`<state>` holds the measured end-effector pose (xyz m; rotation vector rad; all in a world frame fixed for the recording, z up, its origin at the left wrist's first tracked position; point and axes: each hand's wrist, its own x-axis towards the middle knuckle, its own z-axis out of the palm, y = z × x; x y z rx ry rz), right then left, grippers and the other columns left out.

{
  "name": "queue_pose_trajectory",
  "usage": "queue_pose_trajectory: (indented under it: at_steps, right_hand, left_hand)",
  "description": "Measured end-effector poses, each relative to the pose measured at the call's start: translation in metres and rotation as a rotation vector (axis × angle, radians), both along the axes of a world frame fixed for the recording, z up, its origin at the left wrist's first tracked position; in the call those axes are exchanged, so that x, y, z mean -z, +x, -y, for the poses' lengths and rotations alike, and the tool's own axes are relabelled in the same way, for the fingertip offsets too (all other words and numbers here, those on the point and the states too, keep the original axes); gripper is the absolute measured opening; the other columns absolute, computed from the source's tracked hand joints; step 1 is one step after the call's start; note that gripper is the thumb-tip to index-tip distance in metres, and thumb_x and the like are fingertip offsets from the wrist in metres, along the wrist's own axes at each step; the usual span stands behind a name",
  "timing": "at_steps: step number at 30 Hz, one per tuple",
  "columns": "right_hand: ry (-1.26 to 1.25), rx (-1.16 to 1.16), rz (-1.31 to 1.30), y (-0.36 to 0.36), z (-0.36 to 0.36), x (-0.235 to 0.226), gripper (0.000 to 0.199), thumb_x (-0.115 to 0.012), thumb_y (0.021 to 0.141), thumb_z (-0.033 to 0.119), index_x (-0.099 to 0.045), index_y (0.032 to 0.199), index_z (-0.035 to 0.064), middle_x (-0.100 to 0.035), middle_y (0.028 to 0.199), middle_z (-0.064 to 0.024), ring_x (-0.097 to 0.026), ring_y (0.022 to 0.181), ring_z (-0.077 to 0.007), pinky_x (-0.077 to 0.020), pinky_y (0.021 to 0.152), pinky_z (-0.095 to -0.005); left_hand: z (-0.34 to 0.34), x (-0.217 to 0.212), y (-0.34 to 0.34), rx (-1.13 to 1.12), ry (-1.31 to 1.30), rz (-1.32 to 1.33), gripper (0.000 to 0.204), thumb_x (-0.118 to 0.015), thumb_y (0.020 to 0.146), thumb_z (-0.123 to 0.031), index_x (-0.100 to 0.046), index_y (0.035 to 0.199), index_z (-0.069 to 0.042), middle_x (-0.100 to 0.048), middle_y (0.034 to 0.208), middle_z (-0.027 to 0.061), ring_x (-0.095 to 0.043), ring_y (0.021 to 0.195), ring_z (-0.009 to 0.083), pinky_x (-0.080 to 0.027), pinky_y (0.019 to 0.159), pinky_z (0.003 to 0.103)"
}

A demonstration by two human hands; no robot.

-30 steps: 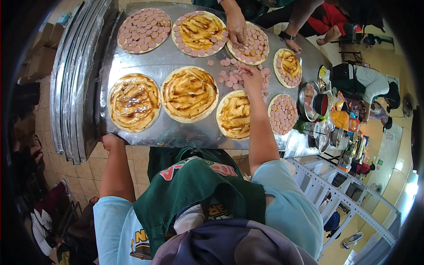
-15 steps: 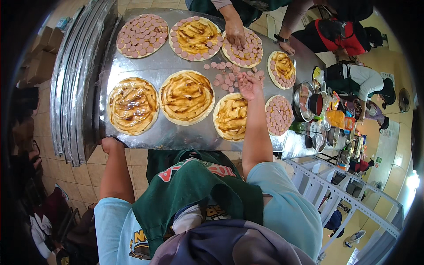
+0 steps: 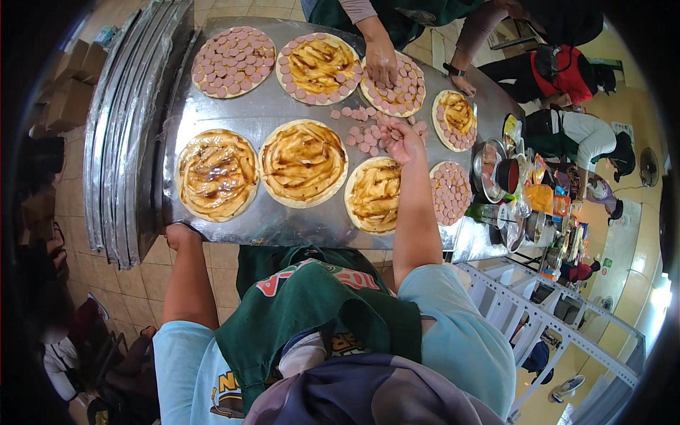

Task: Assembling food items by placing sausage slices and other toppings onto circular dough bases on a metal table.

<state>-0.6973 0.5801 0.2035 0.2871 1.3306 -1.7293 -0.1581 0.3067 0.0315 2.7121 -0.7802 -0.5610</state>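
Observation:
My right hand (image 3: 401,140) reaches over loose pink sausage slices (image 3: 365,134) on the metal table (image 3: 297,230). Its fingers curl inward among the slices; what they hold cannot be made out. Beneath my right forearm lies a sauced pizza base (image 3: 372,195), partly hidden. My left hand (image 3: 183,235) grips the near left table edge, some fingers hidden. Between my arms are two more bases with cream-coloured spread and brown sauce, a middle one (image 3: 303,163) and a left one (image 3: 216,173). Right of my forearm sits a base covered in sausage slices (image 3: 450,191).
Across the table, a co-worker's hand (image 3: 382,65) touches a sausage-topped base (image 3: 400,88); another person's hand (image 3: 464,83) rests near a small base (image 3: 455,122). Further bases lie along the far side. Stacked metal trays (image 3: 131,134) stand left; bowls (image 3: 490,166) and packages stand right.
The view has shifted slightly, so the table sits a little lower in it. My hands stay in about the same places. The co-worker's hand remains on the far base.

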Motion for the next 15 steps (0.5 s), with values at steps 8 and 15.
queue_pose_trajectory:
  at_steps: [8,15]
  right_hand:
    - [0.173,-0.166,-0.382,-0.008,0.069,-0.041,0.017,-0.064,0.081,0.006,-0.060,0.096,-0.0011,-0.060,0.076,-0.0028,-0.051,0.059,-0.0079,-0.0451,0.051,-0.0207]
    - [0.260,-0.387,-0.807,-0.038,0.179,-0.049,0.011,-0.070,0.073,0.008,-0.067,0.082,0.0019,-0.060,0.066,-0.0014,-0.052,0.054,-0.0104,-0.0455,0.051,-0.0229]
  left_hand:
    - [-0.017,-0.072,-0.072,-0.249,-0.066,-0.224,0.051,-0.032,0.092,-0.032,-0.059,0.106,0.009,-0.058,0.113,0.0242,-0.057,0.105,0.0363,-0.046,0.089,0.043]
    - [-0.023,-0.098,-0.081,-0.254,-0.100,-0.252,0.055,-0.035,0.090,-0.038,-0.059,0.106,0.010,-0.058,0.114,0.0252,-0.058,0.104,0.0364,-0.046,0.089,0.042]
